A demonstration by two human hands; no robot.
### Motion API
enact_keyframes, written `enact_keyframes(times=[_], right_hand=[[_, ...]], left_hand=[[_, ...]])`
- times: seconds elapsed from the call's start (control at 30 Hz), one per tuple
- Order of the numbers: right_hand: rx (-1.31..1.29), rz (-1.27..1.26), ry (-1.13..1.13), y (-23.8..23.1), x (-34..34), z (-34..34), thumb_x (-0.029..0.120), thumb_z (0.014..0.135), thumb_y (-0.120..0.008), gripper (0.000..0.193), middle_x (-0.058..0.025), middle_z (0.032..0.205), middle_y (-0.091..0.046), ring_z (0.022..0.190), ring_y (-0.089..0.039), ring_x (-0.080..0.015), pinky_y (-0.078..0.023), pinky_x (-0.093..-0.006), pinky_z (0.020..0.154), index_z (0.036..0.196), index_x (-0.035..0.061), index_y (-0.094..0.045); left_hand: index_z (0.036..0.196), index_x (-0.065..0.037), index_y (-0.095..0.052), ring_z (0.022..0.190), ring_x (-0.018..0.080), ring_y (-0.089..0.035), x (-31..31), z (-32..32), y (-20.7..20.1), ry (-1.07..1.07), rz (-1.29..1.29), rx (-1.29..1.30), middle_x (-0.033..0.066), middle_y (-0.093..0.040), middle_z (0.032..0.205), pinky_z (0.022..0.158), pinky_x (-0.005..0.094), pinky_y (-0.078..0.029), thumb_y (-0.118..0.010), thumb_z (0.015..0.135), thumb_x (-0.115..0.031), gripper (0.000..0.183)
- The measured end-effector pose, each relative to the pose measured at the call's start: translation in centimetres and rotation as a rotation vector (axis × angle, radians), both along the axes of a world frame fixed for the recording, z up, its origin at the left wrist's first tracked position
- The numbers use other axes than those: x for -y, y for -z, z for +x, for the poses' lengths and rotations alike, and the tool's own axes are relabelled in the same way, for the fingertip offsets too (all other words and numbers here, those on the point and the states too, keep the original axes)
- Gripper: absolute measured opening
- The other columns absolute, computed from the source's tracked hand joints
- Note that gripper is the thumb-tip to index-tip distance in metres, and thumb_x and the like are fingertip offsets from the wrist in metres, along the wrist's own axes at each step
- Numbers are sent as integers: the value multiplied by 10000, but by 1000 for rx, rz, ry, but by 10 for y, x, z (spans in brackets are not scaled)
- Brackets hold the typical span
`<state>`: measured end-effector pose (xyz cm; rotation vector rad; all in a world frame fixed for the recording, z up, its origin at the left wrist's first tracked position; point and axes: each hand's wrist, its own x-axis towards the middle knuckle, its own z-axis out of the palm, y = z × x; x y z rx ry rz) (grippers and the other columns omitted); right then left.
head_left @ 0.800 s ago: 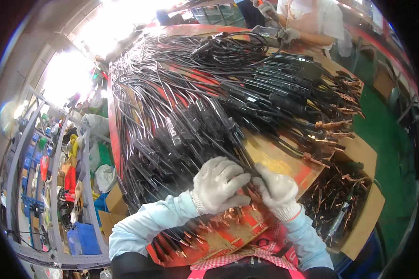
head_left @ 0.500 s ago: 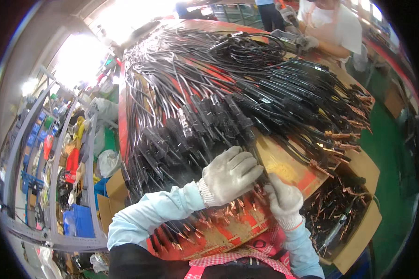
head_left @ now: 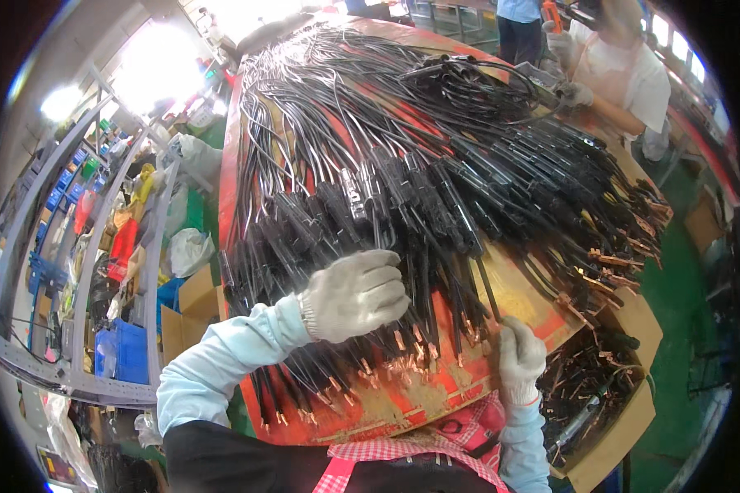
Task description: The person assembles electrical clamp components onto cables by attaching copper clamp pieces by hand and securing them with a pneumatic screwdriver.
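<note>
Near carton (head_left: 625,431), right hand (head_left: 521,355) — curled round cable (head_left: 487,287)

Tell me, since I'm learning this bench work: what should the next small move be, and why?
Probably ease the right hand leftward, bringing its black cable toward the copper ends on the red tabletop: that hand seems to pinch this cable near its lower end, just right of the row, while the left hand is over other cables.

White glare (head_left: 158,70) floods the upper left, black cables (head_left: 321,115) gleam, and edges bend toward the dark rim
</note>
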<state>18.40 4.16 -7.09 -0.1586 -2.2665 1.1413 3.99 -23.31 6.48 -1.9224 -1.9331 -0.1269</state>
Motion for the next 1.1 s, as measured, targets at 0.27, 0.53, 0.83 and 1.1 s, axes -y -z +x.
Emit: enact_keyframes(times=[0.27, 0.53, 0.83, 1.1], right_hand=[[-57, -225, 33, 29, -5, 7, 95, 871, -691, 146, -122, 703, -678, 608, -653, -264, -504, -356, 613, 990, 24, -740], [-63, -198, -10, 24, -9, 8, 107, 869, -695, 147, -115, 685, -665, 599, -640, -270, -493, -372, 595, 989, 34, -737], [-16, -774, 10, 13, -6, 15, 202, 987, -644, 279, -39, 824, -667, 676, -567, -82, -471, -239, 624, 1138, -30, -681], [-240, 52, 252, 11, -25, -30, 182, 939, -643, 371, -129, 999, -704, 800, -677, -235, -534, -396, 721, 1263, 6, -609]], left_hand=[[981, -84, -680, 773, 245, -686, 5, 4, -75, -173, 303, -120, 48, -664, 873, 638, 387, -569, -778, 657, -184, 354], [967, -158, -729, 710, 169, -683, -87, -17, -138, -235, 466, -305, -6, -720, 918, 597, 368, -539, -716, 752, -139, 216], [893, -174, -627, 782, 182, -625, -184, -9, 48, -7, -15, -189, -16, -596, 848, 657, 332, -512, -640, 737, -193, 158], [780, -163, -606, 849, 233, -631, -188, -12, 87, -142, 3, -21, 14, -590, 805, 760, 375, -523, -629, 717, -218, 87]])
